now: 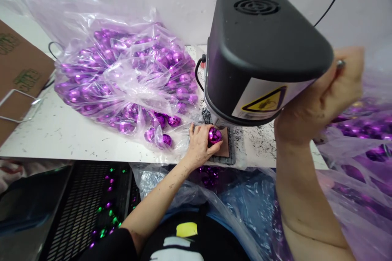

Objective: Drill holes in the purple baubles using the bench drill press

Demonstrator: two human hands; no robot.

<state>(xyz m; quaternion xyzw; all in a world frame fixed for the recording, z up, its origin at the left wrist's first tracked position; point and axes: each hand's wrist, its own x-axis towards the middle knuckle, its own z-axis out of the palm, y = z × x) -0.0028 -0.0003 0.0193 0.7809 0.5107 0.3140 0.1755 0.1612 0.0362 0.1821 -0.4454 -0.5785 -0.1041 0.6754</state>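
My left hand [202, 142] pinches a shiny purple faceted ball [214, 135] between thumb and fingers, over a brown pad [224, 147] on a dark base plate. Right above it hangs the black housing of a machine [266, 57], which carries a yellow warning label [265, 100]. Against the housing's right side my right hand [321, 94] is closed, with a small metal tip [340, 64] showing at the fingers. What it grips is mostly hidden. Several loose purple balls [167, 140] lie just left of my left hand.
A clear plastic bag [128, 77] full of purple balls covers the table's left part. At the far left stands a cardboard box [21, 69]. More bagged purple balls [364, 130] are at the right. Below the table edge sits a black mesh crate [82, 200] with green and purple beads.
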